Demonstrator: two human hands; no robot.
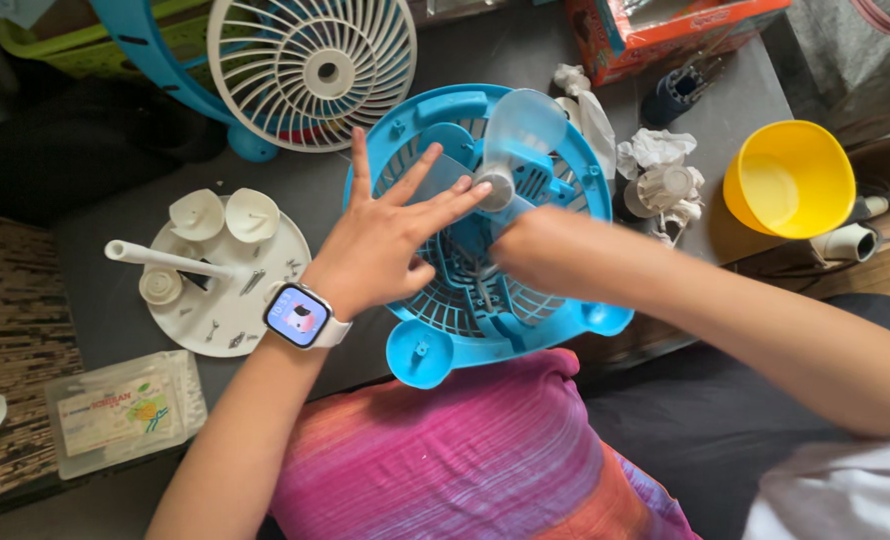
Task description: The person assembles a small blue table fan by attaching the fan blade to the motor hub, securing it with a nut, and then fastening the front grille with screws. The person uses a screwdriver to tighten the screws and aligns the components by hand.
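Fan work sits midway, judging by the parts spread around. Both hands are on a blue fan housing point(465, 300) lying flat at the table's near edge. The left hand point(380, 245) is spread open, gripping nothing, its fingertips point(470, 190) pressing on the pale hub point(497, 185) of the translucent blade point(520, 130). The right hand point(540, 250), just beside those fingertips, is curled down into the blue grille below the hub; whether it pinches something there I cannot tell, as the fingers are hidden.

Done so far, it seems: a white front guard point(315, 70) is off and rests beyond the left hand, well apart. Left of the wrist, a white round plate point(265, 300) holds loose screws, 2 cone caps, a small knob and a white rod. The blade is not yet off the hub.

Beyond the right hand lie crumpled tissues point(655, 150), with a yellow bowl point(790, 180) farther out.
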